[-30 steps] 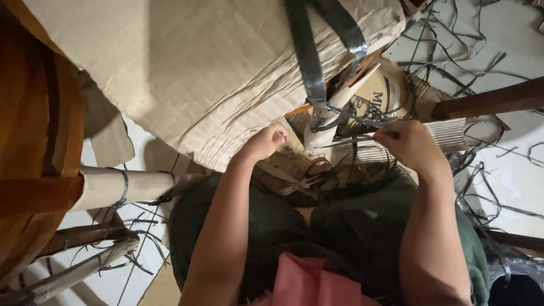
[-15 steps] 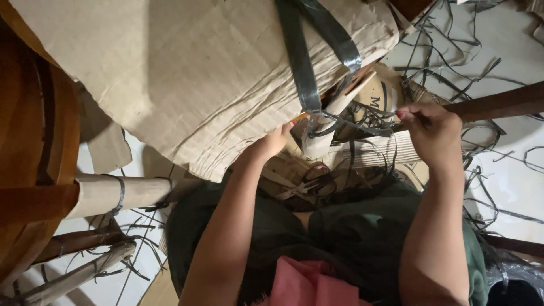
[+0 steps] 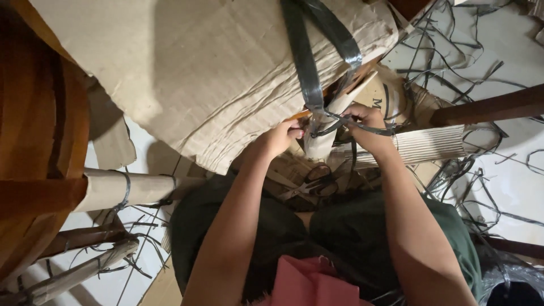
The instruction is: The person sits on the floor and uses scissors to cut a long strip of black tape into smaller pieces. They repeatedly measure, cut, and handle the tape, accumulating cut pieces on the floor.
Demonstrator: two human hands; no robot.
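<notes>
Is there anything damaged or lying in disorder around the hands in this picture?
Yes. Cut dark strap pieces lie scattered over the pale floor, and the cardboard wrapping is creased and torn at its edge. Scissors lie loose below both hands.

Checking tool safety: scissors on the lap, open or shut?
Shut, as far as visible: the scissors lie flat with handles together, untouched by either hand.

Warm, dim indoor light falls on the cardboard sheet [image 3: 187, 73] before me, brightest on its upper left. A soft shadow darkens its middle and the floor below its edge. Focus is fairly sharp throughout; the frame edges bend slightly.
</notes>
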